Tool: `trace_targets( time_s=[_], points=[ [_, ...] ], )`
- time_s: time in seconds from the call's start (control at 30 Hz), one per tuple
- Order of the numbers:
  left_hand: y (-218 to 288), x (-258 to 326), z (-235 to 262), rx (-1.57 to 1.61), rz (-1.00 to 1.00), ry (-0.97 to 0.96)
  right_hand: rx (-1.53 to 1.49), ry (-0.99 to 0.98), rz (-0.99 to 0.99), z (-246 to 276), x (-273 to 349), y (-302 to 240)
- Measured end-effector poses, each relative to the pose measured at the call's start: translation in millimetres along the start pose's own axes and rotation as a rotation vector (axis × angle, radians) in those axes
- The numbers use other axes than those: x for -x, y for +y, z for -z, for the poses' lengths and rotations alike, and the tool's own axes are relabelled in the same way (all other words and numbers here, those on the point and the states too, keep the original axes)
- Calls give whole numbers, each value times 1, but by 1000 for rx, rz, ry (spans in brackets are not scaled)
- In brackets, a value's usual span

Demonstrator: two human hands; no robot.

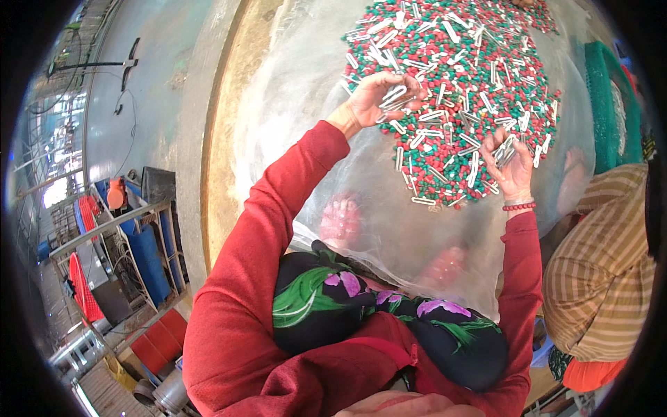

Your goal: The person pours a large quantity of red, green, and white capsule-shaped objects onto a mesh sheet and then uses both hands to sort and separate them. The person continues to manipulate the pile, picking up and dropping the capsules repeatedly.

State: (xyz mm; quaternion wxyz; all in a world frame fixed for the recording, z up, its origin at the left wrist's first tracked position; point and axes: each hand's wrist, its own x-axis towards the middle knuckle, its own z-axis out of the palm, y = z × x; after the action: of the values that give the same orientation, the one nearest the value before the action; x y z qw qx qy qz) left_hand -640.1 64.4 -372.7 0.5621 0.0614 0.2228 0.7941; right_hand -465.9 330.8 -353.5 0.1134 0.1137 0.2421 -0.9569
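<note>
A wide heap of small red and green pieces (455, 156) is spread over a sheer white net (292, 111). Scattered among them lie many long, narrow whitish loops (474, 169), clip-like in shape. My left hand (368, 101), palm turned up at the heap's left edge, holds several of these loops in its curled fingers. On the heap's right side, my right hand (514, 177) grips another small bunch of loops between thumb and fingers. A red bead bracelet (520, 206) circles my right wrist.
My bare feet show under the net near its close edge. A person in striped clothing (597, 257) sits close on my right. Beyond them stands a green plastic basket (603, 104). A low ledge (215, 125) runs along the left, with a metal rack (114, 243) farther out.
</note>
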Motion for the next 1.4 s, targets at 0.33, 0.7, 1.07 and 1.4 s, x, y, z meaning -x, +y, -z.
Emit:
trace_targets(
  time_s=[0.33,0.7,1.07,1.4],
  points=[
    [-49,3,43,-2369,50,206,2146,324,-2,48,-28,17],
    [-20,-1,6,-711,332,131,484,254,-126,22,2,1],
    [-78,-45,11,-2395,1,41,1991,173,254,55,-24,42],
    [-25,-18,18,-1102,305,272,603,389,-122,44,0,12]
  ],
)
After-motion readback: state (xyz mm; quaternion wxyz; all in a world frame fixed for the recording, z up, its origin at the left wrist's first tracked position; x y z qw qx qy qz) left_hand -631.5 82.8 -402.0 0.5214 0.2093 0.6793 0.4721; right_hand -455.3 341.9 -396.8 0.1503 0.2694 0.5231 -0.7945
